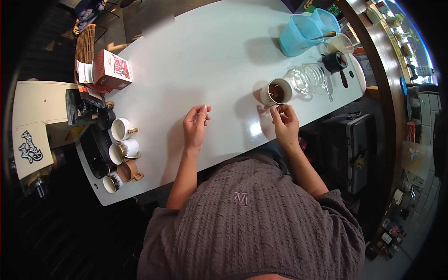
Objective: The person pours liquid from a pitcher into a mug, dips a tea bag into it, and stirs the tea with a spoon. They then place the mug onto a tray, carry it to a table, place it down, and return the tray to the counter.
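Note:
My right hand pinches the handle of a white cup with dark liquid inside, on the right part of the white table. The handle is mostly hidden by the fingers. My left hand is over the table near its front edge, left of the cup, with its fingers curled together and nothing visible in them. Just right of the cup are a clear glass vessel and a spoon.
Several mugs stand at the left edge beside a black tray. Behind them is a red and white box. Light-blue containers and a small black pot are at the back right. A hard case stands beyond the front edge.

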The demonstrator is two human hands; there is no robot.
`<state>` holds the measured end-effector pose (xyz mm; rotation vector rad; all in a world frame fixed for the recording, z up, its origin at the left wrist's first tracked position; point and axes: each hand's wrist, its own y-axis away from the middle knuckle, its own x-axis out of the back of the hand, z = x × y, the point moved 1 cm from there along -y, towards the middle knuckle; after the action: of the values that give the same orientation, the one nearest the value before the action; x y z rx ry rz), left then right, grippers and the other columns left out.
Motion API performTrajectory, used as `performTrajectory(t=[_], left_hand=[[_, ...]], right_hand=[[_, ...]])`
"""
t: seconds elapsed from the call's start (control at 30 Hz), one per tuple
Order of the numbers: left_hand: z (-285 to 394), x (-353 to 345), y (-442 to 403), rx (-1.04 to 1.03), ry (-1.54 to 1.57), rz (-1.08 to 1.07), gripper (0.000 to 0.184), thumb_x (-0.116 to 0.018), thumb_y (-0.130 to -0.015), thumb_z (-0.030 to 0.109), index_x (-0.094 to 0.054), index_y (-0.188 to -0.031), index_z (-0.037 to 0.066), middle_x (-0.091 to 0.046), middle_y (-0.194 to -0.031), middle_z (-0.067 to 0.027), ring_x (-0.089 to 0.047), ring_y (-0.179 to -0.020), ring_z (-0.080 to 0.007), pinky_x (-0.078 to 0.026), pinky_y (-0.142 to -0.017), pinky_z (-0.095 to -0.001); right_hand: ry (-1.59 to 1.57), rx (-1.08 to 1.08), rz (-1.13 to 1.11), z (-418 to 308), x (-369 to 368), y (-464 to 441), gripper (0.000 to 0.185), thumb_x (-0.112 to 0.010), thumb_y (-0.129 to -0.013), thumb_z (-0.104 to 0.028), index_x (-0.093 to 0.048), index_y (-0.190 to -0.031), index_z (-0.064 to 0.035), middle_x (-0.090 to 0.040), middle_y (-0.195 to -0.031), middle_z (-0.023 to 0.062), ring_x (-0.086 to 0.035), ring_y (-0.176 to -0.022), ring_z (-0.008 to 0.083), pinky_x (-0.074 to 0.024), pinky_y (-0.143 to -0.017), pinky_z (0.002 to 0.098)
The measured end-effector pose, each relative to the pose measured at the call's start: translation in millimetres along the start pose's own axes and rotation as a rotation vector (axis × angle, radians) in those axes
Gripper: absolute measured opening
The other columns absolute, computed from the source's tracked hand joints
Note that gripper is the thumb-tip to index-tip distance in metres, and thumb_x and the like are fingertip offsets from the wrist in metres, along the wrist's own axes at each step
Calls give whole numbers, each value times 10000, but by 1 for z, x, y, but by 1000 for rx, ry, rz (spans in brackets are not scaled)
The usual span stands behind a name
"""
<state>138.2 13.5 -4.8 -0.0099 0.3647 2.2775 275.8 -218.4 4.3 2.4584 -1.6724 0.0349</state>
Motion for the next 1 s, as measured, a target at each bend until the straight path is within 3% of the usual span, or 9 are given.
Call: performTrajectory(t=[0.23, 0.3, 0.6, 0.73, 0.8, 1.0], left_hand=[[2, -24, 6, -19, -32, 30, 217, -545, -967, 231, -642, -977, 36, -641, -931, -24, -529, -742, -66, -411, -634, -219], [5, -35, 10, -31, -38, 46, 219, -544, -968, 232, -642, -978, 36, -641, -930, -24, -530, -741, -66, -411, -633, -220], [2, -83, 36, -63, -20, 196, 231, -546, -967, 236, -640, -976, 24, -637, -918, -27, -529, -731, -69, -412, -628, -222], [-5, -95, 59, -65, -4, 299, 233, -548, -967, 233, -639, -974, 19, -634, -908, -27, -528, -729, -70, -412, -627, -222], [-11, -96, 72, -59, 8, 359, 230, -556, -966, 234, -640, -988, 22, -640, -923, -23, -526, -735, -69, -408, -630, -216], [-24, -87, 118, -66, 92, 532, 212, -565, -964, 219, -638, -1006, 24, -644, -950, -26, -525, -741, -68, -402, -623, -216]], right_hand=[[40, 29, -64, 6, 30, -15, 156, -633, -924, -140, -563, -885, -6, -504, -751, -50, -416, -590, 6, -331, -517, 184], [157, 3, -157, 1, 37, -19, 160, -595, -951, -157, -531, -881, -28, -518, -734, -25, -471, -596, 36, -393, -534, 207], [192, 190, -300, 2, 53, -39, 134, -628, -918, -129, -592, -914, 1, -577, -685, 40, -533, -568, 71, -419, -508, 234], [114, 190, -395, -4, 41, -48, 121, -634, -905, -114, -597, -908, 2, -577, -676, 55, -527, -558, 89, -419, -512, 248], [216, 287, -476, 0, 30, -58, 170, -611, -929, -150, -590, -955, 16, -599, -746, 53, -588, -611, 97, -481, -545, 247], [204, 312, -581, -9, -14, -78, 192, -604, -935, -170, -592, -970, 18, -602, -741, 58, -600, -593, 119, -462, -536, 258]])
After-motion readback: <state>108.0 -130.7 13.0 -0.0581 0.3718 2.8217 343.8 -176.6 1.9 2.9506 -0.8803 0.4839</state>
